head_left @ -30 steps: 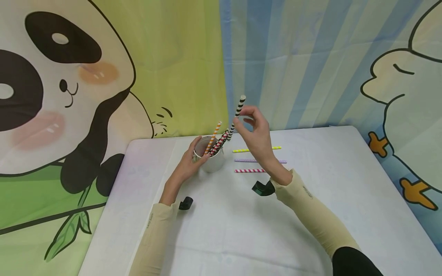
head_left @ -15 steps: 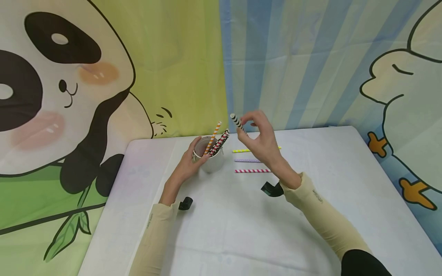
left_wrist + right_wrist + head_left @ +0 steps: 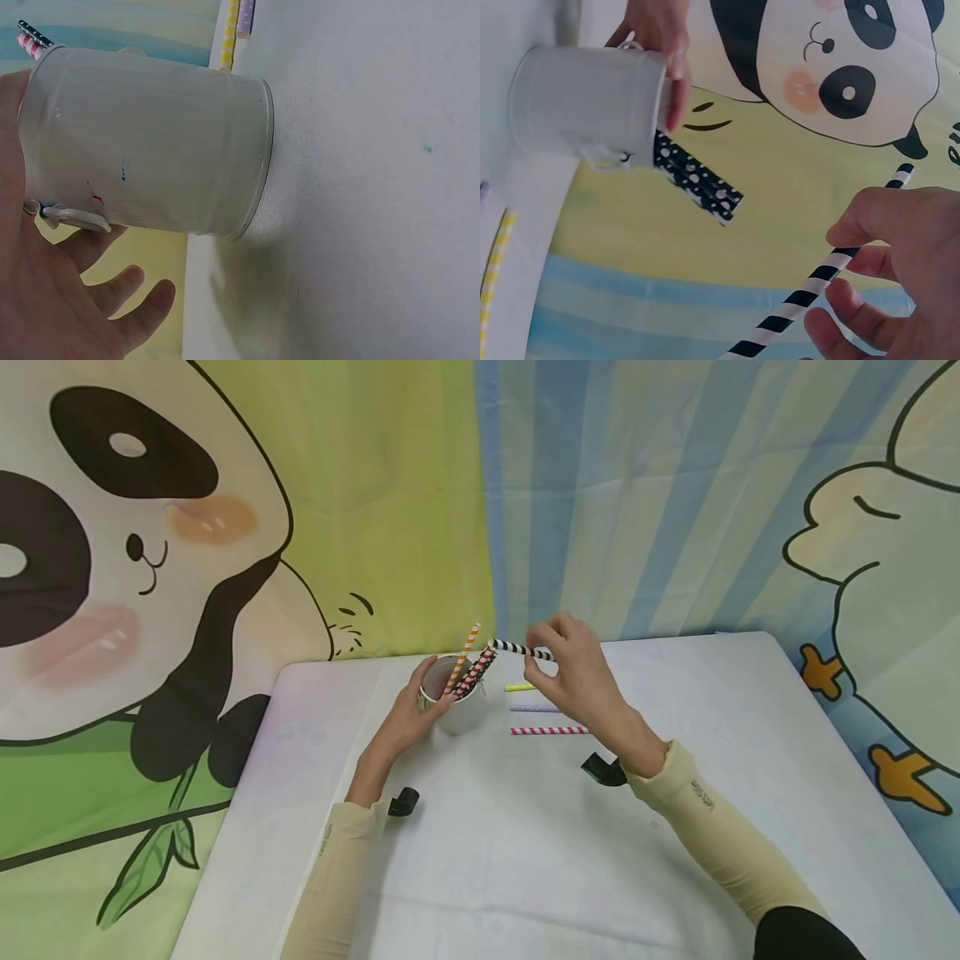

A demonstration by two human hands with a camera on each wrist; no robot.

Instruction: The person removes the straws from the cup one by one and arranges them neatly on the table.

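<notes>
My left hand point(image 3: 408, 720) grips a small white metal bucket point(image 3: 462, 718) at its rim, thumb on the near side. Several paper straws lean in it: an orange-striped straw point(image 3: 462, 658), red-striped ones point(image 3: 477, 667) and black straws with white dots point(image 3: 696, 178). To the right of the bucket, my right hand point(image 3: 577, 672) pinches a black-and-white striped straw point(image 3: 517, 648) between thumb and fingers. That straw lies nearly level in the head view, its left end by the tops of the leaning straws; whether they touch I cannot tell.
Right of the bucket, a yellow straw point(image 3: 517, 687), a purple straw point(image 3: 534, 708) and a red-striped straw point(image 3: 547, 731) lie on the white table point(image 3: 480, 843), partly under my right hand. A cartoon-printed curtain point(image 3: 405, 510) hangs behind the table's back edge.
The black-and-white straw has swung from nearly upright to nearly level. My right hand has shifted right and a little down with it. The left hand and bucket have stayed put.
</notes>
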